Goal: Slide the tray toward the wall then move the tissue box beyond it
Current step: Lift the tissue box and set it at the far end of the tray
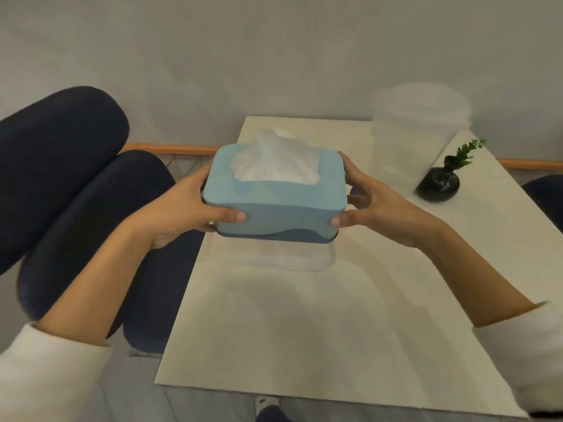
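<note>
A light blue tissue box [275,205] with white tissue sticking out of its top is held in the air above the white table [304,330]. My left hand [185,211] grips its left end and my right hand [377,208] grips its right end. Directly below the box lies a pale, translucent tray [283,258], mostly hidden by the box; only its near edge shows. The wall [274,56] rises just past the table's far edge.
A large translucent lidded container [411,138] stands at the table's far right. Beside it is a small black vase [438,182] with a green sprig. Dark blue cushioned seats [67,184] sit to the left of the table.
</note>
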Demonstrator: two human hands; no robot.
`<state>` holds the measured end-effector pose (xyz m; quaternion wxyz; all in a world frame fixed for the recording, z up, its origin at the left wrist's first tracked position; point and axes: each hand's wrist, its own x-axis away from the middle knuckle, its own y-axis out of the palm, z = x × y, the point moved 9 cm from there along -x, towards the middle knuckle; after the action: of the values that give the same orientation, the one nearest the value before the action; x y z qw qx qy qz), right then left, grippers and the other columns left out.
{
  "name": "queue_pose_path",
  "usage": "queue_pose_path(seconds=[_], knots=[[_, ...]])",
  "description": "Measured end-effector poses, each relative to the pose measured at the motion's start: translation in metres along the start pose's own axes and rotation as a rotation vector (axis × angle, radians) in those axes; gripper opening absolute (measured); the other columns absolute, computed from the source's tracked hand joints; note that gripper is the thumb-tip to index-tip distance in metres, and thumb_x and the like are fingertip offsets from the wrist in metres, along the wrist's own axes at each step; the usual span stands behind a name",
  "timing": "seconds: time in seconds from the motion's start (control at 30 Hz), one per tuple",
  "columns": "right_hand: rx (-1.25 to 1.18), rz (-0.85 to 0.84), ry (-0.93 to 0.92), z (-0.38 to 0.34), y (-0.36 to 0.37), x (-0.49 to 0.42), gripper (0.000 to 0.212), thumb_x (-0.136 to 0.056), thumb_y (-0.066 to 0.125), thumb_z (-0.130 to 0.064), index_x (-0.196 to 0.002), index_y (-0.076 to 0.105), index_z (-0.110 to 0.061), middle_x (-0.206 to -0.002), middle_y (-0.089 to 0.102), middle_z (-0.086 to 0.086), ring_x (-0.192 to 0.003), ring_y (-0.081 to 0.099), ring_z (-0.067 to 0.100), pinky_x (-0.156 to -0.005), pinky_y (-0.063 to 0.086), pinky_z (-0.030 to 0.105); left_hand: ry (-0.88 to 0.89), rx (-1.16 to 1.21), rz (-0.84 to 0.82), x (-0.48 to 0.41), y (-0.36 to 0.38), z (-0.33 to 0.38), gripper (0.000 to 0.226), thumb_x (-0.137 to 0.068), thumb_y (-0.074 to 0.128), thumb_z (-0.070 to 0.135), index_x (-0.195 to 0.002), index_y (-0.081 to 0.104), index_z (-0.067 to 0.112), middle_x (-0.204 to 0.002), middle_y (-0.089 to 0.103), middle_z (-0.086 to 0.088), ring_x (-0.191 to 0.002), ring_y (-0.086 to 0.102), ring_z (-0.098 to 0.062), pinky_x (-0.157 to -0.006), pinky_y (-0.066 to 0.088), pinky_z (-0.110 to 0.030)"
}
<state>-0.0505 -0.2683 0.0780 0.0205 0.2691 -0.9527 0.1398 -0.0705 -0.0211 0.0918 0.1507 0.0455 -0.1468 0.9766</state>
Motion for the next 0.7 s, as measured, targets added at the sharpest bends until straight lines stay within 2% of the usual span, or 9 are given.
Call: queue_pose_path(seconds=[0.13, 0.2, 0.27, 0.37, 0.43, 0.5, 0.57, 0.63, 0.7], knots=[[-0.051, 0.007, -0.034, -0.01, -0.036, -0.072, 0.102, -0.082, 0.072, -0.007, -0.151, 0.007, -0.044, -0.148, 0.033, -0.03, -0.137, 0.042, 0.016, -0.104, 0.047, 0.031, 0.032, 0.024, 0.009, -0.079, -0.033, 0.011, 0.08, -0.074, 0.079, 0.008, -0.138, 0.043, 0.04, -0.128, 0.061, 0.01, -0.119, 0.058, -0.014, -0.079, 0.062, -0.04], [-0.103, -0.009, -0.047, -0.012, -0.051, -0.113, 0.099, -0.08, 0.07, -0.003, -0.15, 0.013, -0.044, -0.151, 0.034, -0.021, -0.135, 0.045, 0.02, -0.107, 0.045, 0.043, 0.039, 0.074, 0.007, -0.123, -0.047, 0.012, 0.081, -0.075, 0.077, 0.002, -0.138, 0.042, 0.038, -0.125, 0.061, 0.01, -0.115, 0.059, -0.01, -0.074, 0.062, -0.032], [-0.154, -0.004, -0.049, -0.013, -0.066, -0.154, 0.095, -0.078, 0.066, 0.001, -0.148, 0.019, -0.045, -0.149, 0.038, -0.012, -0.131, 0.048, 0.022, -0.1, 0.051, 0.039, 0.045, 0.107, 0.012, -0.169, -0.062, 0.01, 0.082, -0.077, 0.074, -0.004, -0.139, 0.04, 0.038, -0.121, 0.06, 0.013, -0.105, 0.061, -0.001, -0.066, 0.059, -0.021], [-0.198, 0.038, -0.041, -0.005, -0.087, -0.209, 0.091, -0.074, 0.061, 0.004, -0.144, 0.026, -0.043, -0.144, 0.043, -0.008, -0.124, 0.049, 0.02, -0.085, 0.054, 0.027, 0.045, 0.102, -0.001, -0.232, -0.076, 0.001, 0.088, -0.074, 0.079, 0.0, -0.14, 0.036, 0.039, -0.124, 0.057, 0.015, -0.111, 0.057, -0.005, -0.067, 0.059, -0.022], [-0.215, 0.061, -0.021, 0.006, -0.097, -0.241, 0.09, -0.074, 0.059, 0.005, -0.143, 0.027, -0.041, -0.143, 0.044, -0.005, -0.121, 0.05, 0.021, -0.081, 0.054, 0.026, 0.043, 0.092, -0.009, -0.269, -0.084, -0.01, 0.096, -0.065, 0.086, 0.009, -0.141, 0.034, 0.038, -0.131, 0.054, 0.013, -0.119, 0.054, -0.009, -0.077, 0.059, -0.03], [-0.226, 0.086, 0.007, 0.021, -0.106, -0.268, 0.089, -0.072, 0.059, 0.005, -0.142, 0.027, -0.04, -0.143, 0.045, -0.002, -0.121, 0.049, 0.024, -0.081, 0.053, 0.029, 0.025, 0.084, -0.012, -0.299, -0.091, -0.022, 0.102, -0.057, 0.089, 0.019, -0.141, 0.034, 0.038, -0.135, 0.052, 0.011, -0.124, 0.051, -0.014, -0.089, 0.057, -0.045], [-0.25, 0.112, 0.029, 0.033, -0.113, -0.29, 0.088, -0.07, 0.058, 0.005, -0.141, 0.029, -0.038, -0.142, 0.045, 0.001, -0.12, 0.048, 0.026, -0.082, 0.051, 0.032, 0.021, 0.052, -0.015, -0.325, -0.098, -0.032, 0.105, -0.053, 0.09, 0.025, -0.14, 0.034, 0.038, -0.137, 0.05, 0.01, -0.126, 0.049, -0.017, -0.094, 0.053, -0.054], [-0.274, 0.147, 0.034, 0.042, -0.121, -0.309, 0.086, -0.067, 0.054, 0.006, -0.139, 0.031, -0.035, -0.14, 0.047, 0.002, -0.116, 0.049, 0.025, -0.081, 0.05, 0.032, 0.023, 0.05, -0.014, -0.348, -0.103, -0.038, 0.106, -0.055, 0.09, 0.021, -0.142, 0.032, 0.035, -0.138, 0.049, 0.007, -0.126, 0.048, -0.017, -0.095, 0.052, -0.05], [-0.294, 0.184, 0.042, 0.05, -0.128, -0.325, 0.087, -0.063, 0.053, 0.005, -0.137, 0.033, -0.034, -0.135, 0.049, 0.001, -0.113, 0.049, 0.025, -0.08, 0.049, 0.031, 0.031, 0.077, -0.023, -0.365, -0.104, -0.041, 0.102, -0.06, 0.087, 0.013, -0.143, 0.03, 0.031, -0.136, 0.049, 0.007, -0.121, 0.049, -0.013, -0.09, 0.053, -0.038]])
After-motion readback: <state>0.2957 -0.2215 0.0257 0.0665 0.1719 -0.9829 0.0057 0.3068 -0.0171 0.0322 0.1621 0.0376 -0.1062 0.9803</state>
